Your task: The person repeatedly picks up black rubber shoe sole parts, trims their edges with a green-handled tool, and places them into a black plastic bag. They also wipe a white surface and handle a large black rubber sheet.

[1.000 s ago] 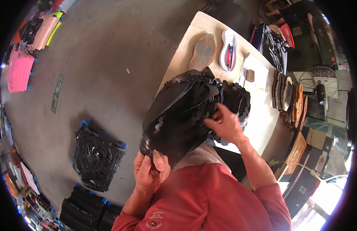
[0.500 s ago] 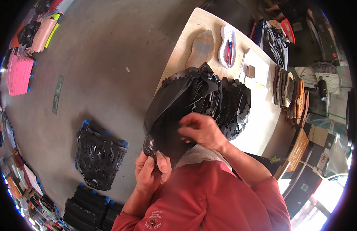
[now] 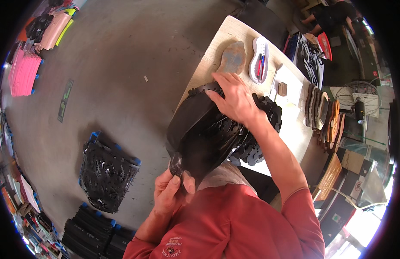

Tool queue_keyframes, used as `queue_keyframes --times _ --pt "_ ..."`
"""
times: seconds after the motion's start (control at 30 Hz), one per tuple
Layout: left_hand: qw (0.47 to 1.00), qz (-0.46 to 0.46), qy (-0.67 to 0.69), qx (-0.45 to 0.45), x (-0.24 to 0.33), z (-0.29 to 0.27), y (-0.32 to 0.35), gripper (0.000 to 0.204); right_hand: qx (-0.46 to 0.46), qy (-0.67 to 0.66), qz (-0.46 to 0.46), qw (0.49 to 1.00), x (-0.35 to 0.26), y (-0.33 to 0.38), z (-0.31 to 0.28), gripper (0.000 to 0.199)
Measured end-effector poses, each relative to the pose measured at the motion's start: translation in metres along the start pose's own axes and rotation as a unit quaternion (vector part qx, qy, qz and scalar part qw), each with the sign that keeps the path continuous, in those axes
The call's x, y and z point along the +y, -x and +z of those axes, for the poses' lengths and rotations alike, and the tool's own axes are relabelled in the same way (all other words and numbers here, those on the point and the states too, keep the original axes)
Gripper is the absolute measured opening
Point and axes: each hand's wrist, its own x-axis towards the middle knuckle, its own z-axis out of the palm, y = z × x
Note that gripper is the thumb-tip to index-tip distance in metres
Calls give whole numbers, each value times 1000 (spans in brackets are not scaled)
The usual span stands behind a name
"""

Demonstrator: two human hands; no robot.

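A thick stack of black rubber shoe-sole pieces (image 3: 200,134) leans from the pale table (image 3: 217,39) toward my chest. My left hand (image 3: 169,192) pinches the near lower end of the stack against my red shirt. My right hand (image 3: 234,97) lies flat, fingers spread, on the far upper end of the stack. More black sole pieces (image 3: 264,129) lie fanned out on the table under my right forearm.
On the table lie a grey-brown sole (image 3: 232,58), a white sole-shaped tray with pens (image 3: 259,60) and a row of brown soles (image 3: 323,114). Crates of black soles (image 3: 107,172) stand on the concrete floor at left. Pink sheets (image 3: 25,71) lie far left. Another person (image 3: 329,15) works beyond the table.
My right hand moved from the right side of the stack, across its middle, up to its far top end. My left hand stayed gripping the near end.
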Motion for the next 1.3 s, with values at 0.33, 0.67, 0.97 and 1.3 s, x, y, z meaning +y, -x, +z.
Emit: queue_keyframes --times 0.33,0.67,0.97,1.3 --pt "993 -2 73 92 8 1 1 37 -64 -384 156 908 27 15 -29 20" --pt "991 -14 110 69 8 9 -7 31 -113 -159 -101 976 -25 36 -15 24" --pt "998 23 34 48 10 12 -4 29 -92 100 102 985 45 5 1 48" --pt "995 18 100 14 16 21 0 35 140 -514 348 772 97 46 -98 44"
